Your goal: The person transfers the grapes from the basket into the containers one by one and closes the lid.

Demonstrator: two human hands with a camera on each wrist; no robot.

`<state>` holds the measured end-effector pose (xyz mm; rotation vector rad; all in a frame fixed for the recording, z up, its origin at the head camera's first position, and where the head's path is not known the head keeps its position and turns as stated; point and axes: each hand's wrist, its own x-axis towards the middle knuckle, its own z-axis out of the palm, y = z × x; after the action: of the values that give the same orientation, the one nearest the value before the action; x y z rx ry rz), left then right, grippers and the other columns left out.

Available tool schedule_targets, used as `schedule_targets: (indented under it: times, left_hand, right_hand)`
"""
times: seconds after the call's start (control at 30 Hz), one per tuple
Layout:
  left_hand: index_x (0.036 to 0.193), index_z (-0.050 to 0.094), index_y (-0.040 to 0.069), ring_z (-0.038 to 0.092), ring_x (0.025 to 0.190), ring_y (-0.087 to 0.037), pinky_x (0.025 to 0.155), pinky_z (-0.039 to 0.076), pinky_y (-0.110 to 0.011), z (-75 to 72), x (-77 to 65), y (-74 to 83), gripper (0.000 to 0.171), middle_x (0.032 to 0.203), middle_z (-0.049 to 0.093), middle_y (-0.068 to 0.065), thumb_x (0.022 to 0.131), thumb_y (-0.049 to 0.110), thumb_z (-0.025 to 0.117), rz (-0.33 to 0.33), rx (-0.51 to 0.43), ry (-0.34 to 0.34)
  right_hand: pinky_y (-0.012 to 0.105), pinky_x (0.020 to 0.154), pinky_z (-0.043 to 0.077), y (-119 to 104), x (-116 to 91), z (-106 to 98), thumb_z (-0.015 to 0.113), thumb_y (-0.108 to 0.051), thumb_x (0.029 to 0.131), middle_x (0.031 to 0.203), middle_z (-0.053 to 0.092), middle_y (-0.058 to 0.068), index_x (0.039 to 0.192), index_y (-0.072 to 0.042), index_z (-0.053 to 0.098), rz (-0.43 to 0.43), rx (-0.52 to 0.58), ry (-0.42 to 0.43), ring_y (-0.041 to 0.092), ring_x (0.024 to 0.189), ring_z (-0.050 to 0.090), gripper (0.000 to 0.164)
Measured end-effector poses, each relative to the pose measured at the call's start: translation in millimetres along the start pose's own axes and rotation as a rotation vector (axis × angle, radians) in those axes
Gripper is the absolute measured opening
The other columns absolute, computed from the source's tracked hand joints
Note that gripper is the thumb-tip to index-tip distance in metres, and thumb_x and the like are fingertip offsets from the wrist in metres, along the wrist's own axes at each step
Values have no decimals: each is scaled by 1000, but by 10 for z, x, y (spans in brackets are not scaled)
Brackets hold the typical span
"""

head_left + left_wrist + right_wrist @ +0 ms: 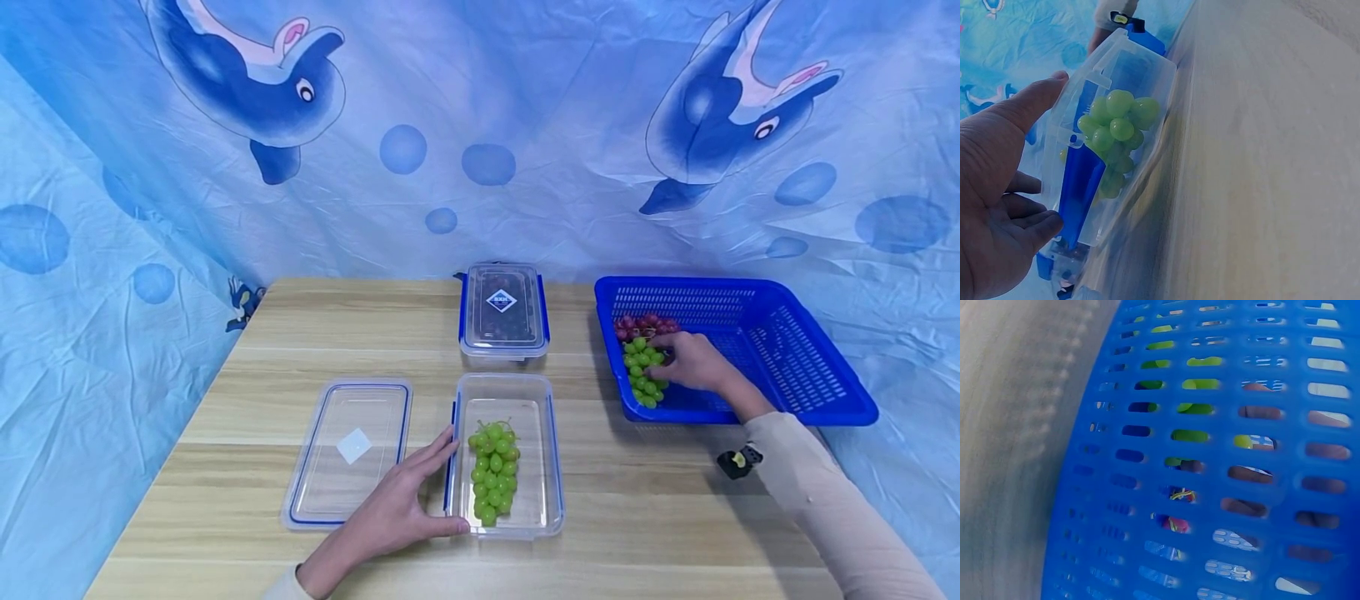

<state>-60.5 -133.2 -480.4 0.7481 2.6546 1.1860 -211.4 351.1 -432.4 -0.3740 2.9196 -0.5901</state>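
A clear food container (536,517) with blue side clips stands on the table, a bunch of green grapes (495,475) lying inside. My left hand (401,504) touches its left side with outstretched fingers, the thumb at the near left corner. In the left wrist view the thumb and fingers are spread along the container wall (1054,162). My right hand (693,362) reaches into the blue basket (825,358) and grips a second bunch of green grapes (642,367) at its side. Red grapes (637,325) lie behind that bunch. The basket wall (1222,487) mostly hides the right hand in the right wrist view.
A clear lid (330,492) with a blue seal lies left of the open container. Behind it stands another container (504,321), its lid on. A blue dolphin-print cloth (480,100) hangs at the back of the wooden table (637,517).
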Motion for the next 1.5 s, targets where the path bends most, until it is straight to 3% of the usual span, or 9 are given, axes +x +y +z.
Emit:
schedule_targets:
  times: [0.2, 0.37, 0.53, 0.77, 1.03, 1.23, 1.33, 1.5]
  left_hand:
    - [154, 44, 7, 38, 146, -40, 115, 33, -65, 1, -6, 6, 106, 167, 29, -7, 71, 59, 87, 6, 6, 4]
    - [154, 45, 7, 38, 146, -39, 115, 34, -64, 3, -3, 17, 106, 167, 30, -7, 71, 58, 87, -1, -2, 3]
    - [154, 45, 7, 38, 147, -39, 115, 34, -63, 5, -1, 21, 106, 166, 30, -7, 71, 57, 88, -5, -8, 1]
    - [155, 44, 11, 36, 148, -35, 117, 32, -61, -5, -14, 30, 108, 167, 28, -2, 69, 62, 86, -27, -11, -3]
    - [154, 44, 9, 36, 148, -36, 117, 32, -61, -9, -12, 27, 109, 167, 28, -2, 69, 64, 84, -19, -6, 1]
    - [154, 45, 7, 37, 147, -39, 115, 33, -64, -1, -6, 11, 108, 167, 29, -6, 71, 62, 85, -8, -5, 4]
    - [154, 45, 8, 38, 147, -38, 115, 33, -63, 3, 0, 9, 107, 166, 30, -7, 70, 60, 87, -5, -5, 10]
    - [154, 45, 8, 38, 146, -38, 115, 34, -63, 3, 6, 10, 107, 166, 31, -7, 70, 60, 86, 2, 2, 19]
  right_hand:
    - [28, 48, 43, 13, -44, 1, 81, -19, 84, 61, 61, -4, 129, 9, 64, 25, 22, 13, 12, 51, 53, 55]
    - [28, 44, 38, 23, -94, -41, 81, -20, 84, 52, 47, -7, 129, 6, 65, 35, 33, 43, 12, 48, 49, 55]
    - [26, 41, 35, 24, -166, -135, 80, -18, 85, 50, 46, -5, 129, 6, 66, 37, 47, 89, 11, 46, 47, 52]
    - [27, 46, 45, -38, -272, -302, 81, -19, 86, 77, 75, 10, 127, 8, 66, 22, 63, 173, 14, 59, 62, 51]
    - [27, 49, 51, -195, -371, -473, 83, -24, 87, 79, 76, 13, 125, 5, 69, -22, 49, 314, 19, 66, 70, 50]
    - [24, 51, 53, -393, -459, -614, 83, -26, 86, 84, 76, 18, 124, 6, 69, -48, 46, 374, 25, 70, 72, 51]
    - [21, 53, 53, -508, -496, -671, 84, -24, 85, 85, 77, 19, 124, 5, 70, -64, 53, 401, 20, 69, 72, 50]
    - [14, 57, 53, -704, -544, -699, 85, -24, 85, 93, 77, 20, 125, 2, 70, -75, 124, 408, -2, 70, 67, 50]
